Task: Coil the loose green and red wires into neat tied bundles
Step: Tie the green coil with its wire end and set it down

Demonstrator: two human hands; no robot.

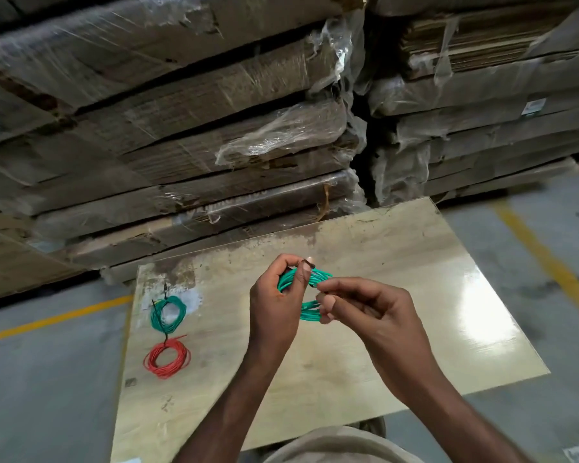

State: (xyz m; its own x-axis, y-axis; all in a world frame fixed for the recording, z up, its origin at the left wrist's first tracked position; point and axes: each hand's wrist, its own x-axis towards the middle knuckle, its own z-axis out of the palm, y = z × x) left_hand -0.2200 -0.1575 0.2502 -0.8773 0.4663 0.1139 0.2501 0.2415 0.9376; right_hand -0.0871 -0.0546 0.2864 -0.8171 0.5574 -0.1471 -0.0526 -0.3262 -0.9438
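At the centre of the frame, above the pale board (398, 262), the left hand (274, 305) grips a green wire coil (310, 297) while the right hand (365, 309) pinches what may be a dark tie at its rim. At lower left, a tied green bundle (168, 314) and a red bundle (167, 359) lie flat, just apart.

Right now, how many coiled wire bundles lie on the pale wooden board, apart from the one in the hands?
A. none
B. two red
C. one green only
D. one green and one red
D: a green coiled wire bundle and a red coiled wire bundle lie at the pale wooden board's left side.
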